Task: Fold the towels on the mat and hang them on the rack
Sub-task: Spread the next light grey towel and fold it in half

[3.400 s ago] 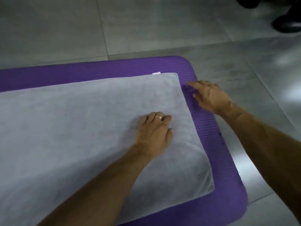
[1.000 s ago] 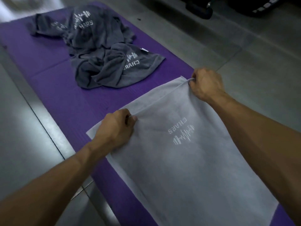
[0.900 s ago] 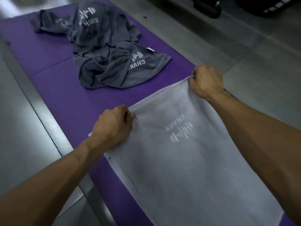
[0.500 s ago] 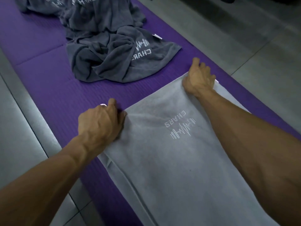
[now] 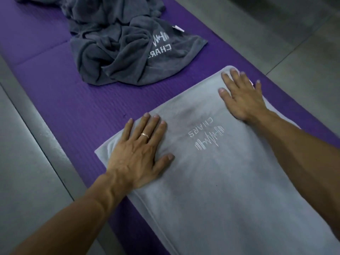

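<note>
1. The left hand (image 5: 137,153) lies flat, fingers spread wide, on the left far corner of the light grey towel (image 5: 217,181); it holds nothing.
2. This towel lies folded on the purple mat (image 5: 60,92), near the mat's right edge.
3. The right hand (image 5: 241,96) presses flat, fingers wide, on the towel's right far corner.
4. To do well, I think both palms should smooth outward, keeping the edges aligned.
5. The dark grey towels (image 5: 117,52) lie crumpled toward the mat's far end.

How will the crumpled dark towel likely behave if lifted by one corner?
The dark towel is probably floppy: it lies in soft, rumpled folds. It would likely unravel and hang rather than hold shape. It seems unlikely to slide freely on the ribbed mat.
</note>
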Demonstrator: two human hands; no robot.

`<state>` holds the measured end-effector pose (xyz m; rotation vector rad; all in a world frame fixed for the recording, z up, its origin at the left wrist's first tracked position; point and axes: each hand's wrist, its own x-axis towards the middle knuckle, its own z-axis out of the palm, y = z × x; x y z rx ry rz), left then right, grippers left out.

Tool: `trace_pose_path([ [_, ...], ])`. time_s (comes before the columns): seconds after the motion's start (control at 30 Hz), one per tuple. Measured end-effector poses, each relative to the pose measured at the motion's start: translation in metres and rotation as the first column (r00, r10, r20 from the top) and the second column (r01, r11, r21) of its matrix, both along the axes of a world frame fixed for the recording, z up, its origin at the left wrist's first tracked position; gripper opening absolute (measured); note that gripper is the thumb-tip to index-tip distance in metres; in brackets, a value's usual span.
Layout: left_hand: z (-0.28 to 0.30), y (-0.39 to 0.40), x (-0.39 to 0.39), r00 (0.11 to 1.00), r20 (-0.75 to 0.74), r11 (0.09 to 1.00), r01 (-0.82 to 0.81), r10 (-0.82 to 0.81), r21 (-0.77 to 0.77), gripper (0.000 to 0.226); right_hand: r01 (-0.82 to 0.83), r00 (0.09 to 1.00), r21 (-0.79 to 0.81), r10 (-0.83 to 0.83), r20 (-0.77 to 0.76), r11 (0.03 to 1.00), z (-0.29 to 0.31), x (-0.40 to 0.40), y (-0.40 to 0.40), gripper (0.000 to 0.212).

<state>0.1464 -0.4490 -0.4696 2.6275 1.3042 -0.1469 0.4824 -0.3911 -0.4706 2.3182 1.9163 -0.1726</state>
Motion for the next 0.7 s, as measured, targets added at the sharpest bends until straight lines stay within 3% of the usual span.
trace_pose_path([
  [0.1,0.009,-0.001,0.012,0.998,0.062,0.999,-0.032,0.032,0.001,0.084,0.052,0.999,0.039,-0.051,-0.016,0.998,0.006,-0.014,-0.002,0.061],
  [0.23,0.007,-0.033,0.061,0.961,0.255,0.993,0.099,-0.110,0.057,0.067,-0.027,0.966,0.249,0.090,-0.243,0.968,0.013,-0.059,-0.069,0.057],
  [0.33,-0.004,-0.058,0.081,0.978,0.183,0.994,0.101,-0.105,0.027,0.073,-0.227,0.962,0.128,0.243,-0.128,0.966,0.003,-0.050,-0.130,0.060],
  [0.43,-0.007,-0.061,0.079,0.989,0.095,0.993,0.111,-0.113,0.030,0.078,-0.051,0.998,-0.016,0.050,-0.036,0.999,0.004,0.024,-0.148,0.069],
  [0.5,-0.002,-0.060,0.081,0.989,0.102,0.994,0.107,-0.110,0.036,0.076,0.190,0.981,-0.064,-0.191,-0.022,0.980,0.009,0.069,-0.151,0.066],
  [0.57,0.005,-0.066,0.096,0.973,0.154,0.985,0.163,-0.170,0.057,0.071,0.288,0.958,-0.036,-0.288,-0.001,0.957,0.013,0.080,-0.155,0.061],
  [0.63,0.007,-0.085,0.123,0.917,0.234,0.946,0.299,-0.322,0.127,0.067,0.198,0.980,0.076,-0.197,-0.023,0.977,0.016,0.056,-0.171,0.060],
  [0.7,0.007,-0.116,0.149,0.907,0.284,0.950,0.305,-0.311,0.067,0.064,0.019,0.993,0.096,-0.007,-0.120,0.995,0.017,0.022,-0.205,0.060],
])
